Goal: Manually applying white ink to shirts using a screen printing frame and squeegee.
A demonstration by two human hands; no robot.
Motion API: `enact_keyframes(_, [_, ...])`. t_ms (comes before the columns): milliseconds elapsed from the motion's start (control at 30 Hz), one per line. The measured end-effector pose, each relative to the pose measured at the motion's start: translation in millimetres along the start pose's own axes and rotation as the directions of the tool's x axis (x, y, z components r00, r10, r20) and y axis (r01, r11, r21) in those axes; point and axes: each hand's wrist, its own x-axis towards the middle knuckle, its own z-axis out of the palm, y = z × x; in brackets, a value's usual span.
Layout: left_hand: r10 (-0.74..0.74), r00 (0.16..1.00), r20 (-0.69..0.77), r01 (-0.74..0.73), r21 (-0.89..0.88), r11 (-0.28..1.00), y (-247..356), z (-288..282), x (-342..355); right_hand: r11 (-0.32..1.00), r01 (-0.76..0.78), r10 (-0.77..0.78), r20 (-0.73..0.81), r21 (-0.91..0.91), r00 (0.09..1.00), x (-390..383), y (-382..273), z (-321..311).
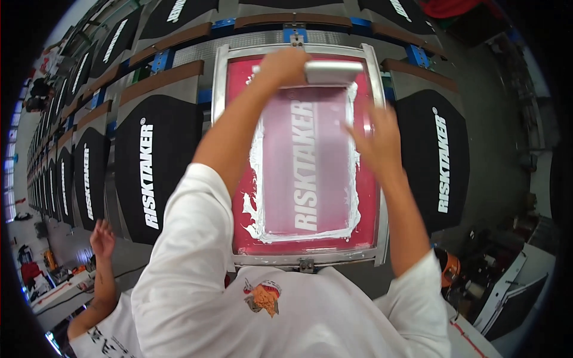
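Lettering: we list one line of white block capitals, with a small circled mark at its far end, on the left panel and the right panel, both black. We count the same line on further black panels receding to the left. Matching pale letters show in the middle of the mesh; whether they lie on it or show through it, we cannot tell. A small multicoloured print marks the front of the white shirt; dark letters run across the co-worker's shirt at lower left.

Containers: one metal frame, shallow as a tray, set between the two panels. In it we find a red margin, the translucent pinkish mesh, and white ink lying thick and ragged down both sides and along the near end.

Tool: one squeegee, silver-handled, lying crosswise inside the frame at its far end. The left grip is closed round its handle, left of the middle. The right grip, blurred, is empty, its fingers parted, above the frame's right side.

Fittings: we note blue brackets and brown strips along the panels' far ends.
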Motion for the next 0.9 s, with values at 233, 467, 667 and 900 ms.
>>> enact_keyframes(233, [0.061,0.997,-0.044,-0.064,-0.067,0.996,-14.8,-48.8,24.2,0.099,-0.991,0.391,0.913,0.085,0.117,-304.8,-61.4,-60.7])
enact_keyframes(467, [-0.017,0.999,-0.032,0.021,0.152,0.988,3.8,5.1,-1.0,0.033,-0.971,0.315,0.919,0.238,0.236,-322.7,-99.3,-7.9])
enact_keyframes(667, [-0.036,0.999,0.019,0.032,0.173,0.984,67.0,19.6,-118.6,0.291,-0.892,0.343,0.832,0.346,0.435,-324.7,-93.0,0.7])
enact_keyframes(900, [0.102,0.924,-0.369,-0.093,0.042,0.995,200.9,104.1,-356.6,0.410,-0.843,0.327,0.806,0.349,0.493,-317.8,-87.9,9.2])
